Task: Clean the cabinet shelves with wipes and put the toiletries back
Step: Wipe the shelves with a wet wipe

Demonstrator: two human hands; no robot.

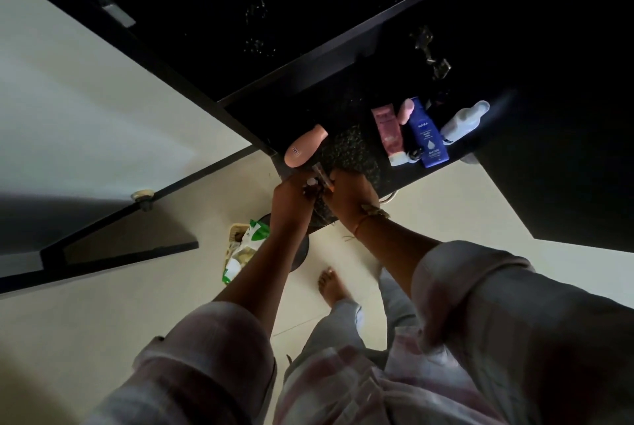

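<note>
My left hand [291, 193] and my right hand [350, 195] meet at the front edge of a dark speckled counter [353, 147]. Between them they grip several small slim toiletry items [319, 181], whose kind I cannot tell. A peach bottle [303, 147] lies just beyond my left hand. Further right lie a pink tube [389, 135], a blue Nivea bottle [427, 138] and a clear bottle [463, 121]. The dark cabinet [274, 23] stands open above the counter, its inside too dark to read.
An open cabinet door [113, 229] with a round knob [142, 196] juts out at the left. A green and white wipes pack [245, 249] sits on a low round stool [302, 249] below my left arm. My bare foot [334, 287] stands on the pale floor.
</note>
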